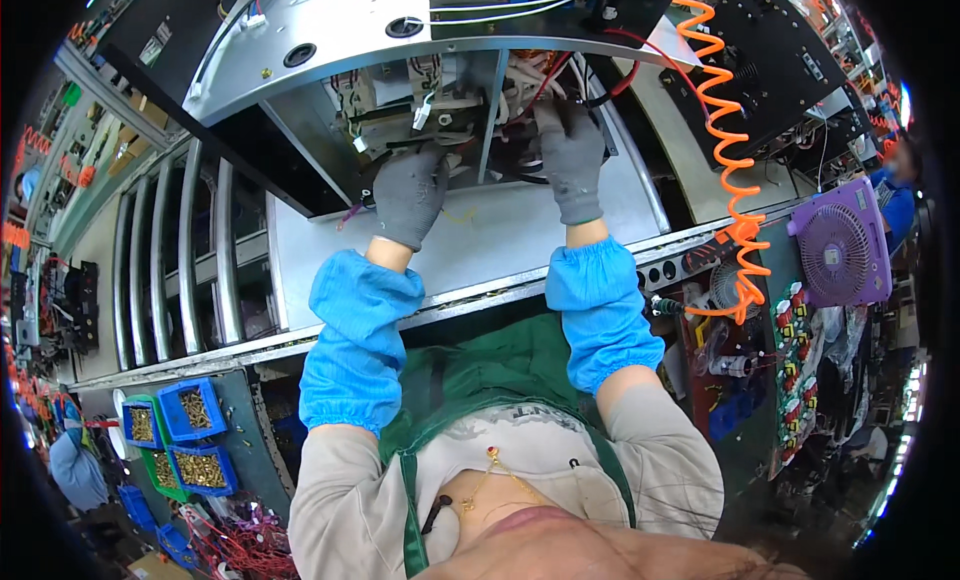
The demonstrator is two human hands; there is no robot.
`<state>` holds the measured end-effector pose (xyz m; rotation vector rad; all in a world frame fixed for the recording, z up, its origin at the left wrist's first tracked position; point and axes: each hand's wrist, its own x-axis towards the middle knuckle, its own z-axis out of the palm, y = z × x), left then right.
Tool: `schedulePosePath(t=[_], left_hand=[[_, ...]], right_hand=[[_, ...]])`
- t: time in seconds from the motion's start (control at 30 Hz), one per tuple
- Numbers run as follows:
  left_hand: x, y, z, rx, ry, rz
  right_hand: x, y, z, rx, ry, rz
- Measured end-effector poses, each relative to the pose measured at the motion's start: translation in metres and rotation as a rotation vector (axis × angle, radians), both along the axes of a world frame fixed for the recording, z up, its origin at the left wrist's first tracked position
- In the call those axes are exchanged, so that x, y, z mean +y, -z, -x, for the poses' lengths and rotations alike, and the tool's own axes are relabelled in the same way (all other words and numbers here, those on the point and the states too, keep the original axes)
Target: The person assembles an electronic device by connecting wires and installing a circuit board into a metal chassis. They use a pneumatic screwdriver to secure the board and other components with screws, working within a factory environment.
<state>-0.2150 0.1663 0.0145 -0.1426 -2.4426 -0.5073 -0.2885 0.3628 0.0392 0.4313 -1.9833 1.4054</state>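
Observation:
A large metal equipment housing (360, 68) with an open front stands before me. My left hand (410, 192), in a grey glove, is at the lower edge of its opening. Its fingers look curled, but what lies in them is hidden. Beside a bundle of pale cables (522, 85), my right hand (573, 165), also gloved, reaches into the right compartment; its fingertips are lost among dark wires. A metal divider (492, 120) stands between the hands. White connectors (423, 115) hang on wires above my left hand.
An orange coiled air hose (728, 140) hangs at the right, near a purple fan (838, 242). Metal rollers (190, 255) run along the left. Blue bins (200, 470) of brass-coloured fasteners stand at lower left, above red wires (245, 545). Other people are at the far sides.

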Motion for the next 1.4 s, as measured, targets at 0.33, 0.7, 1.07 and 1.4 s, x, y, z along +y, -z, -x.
schedulePosePath(t=[0.33, 0.7, 1.07, 1.4], left_hand=[[-0.022, 0.001, -0.017, -0.076, -0.011, -0.083], [-0.045, 0.009, -0.035, -0.074, 0.034, -0.363], [-0.068, 0.014, -0.07, -0.344, 0.353, -1.526], [-0.077, 0.051, -0.031, -0.183, 0.463, -2.211]], right_hand=[[0.001, -0.029, 0.006, -0.274, -0.063, -0.406], [-0.01, -0.015, -0.011, 0.019, 0.066, -0.259], [-0.032, 0.081, -0.034, -0.391, -0.263, -0.411], [-0.102, 0.023, -0.024, -0.02, -0.021, -0.933]])
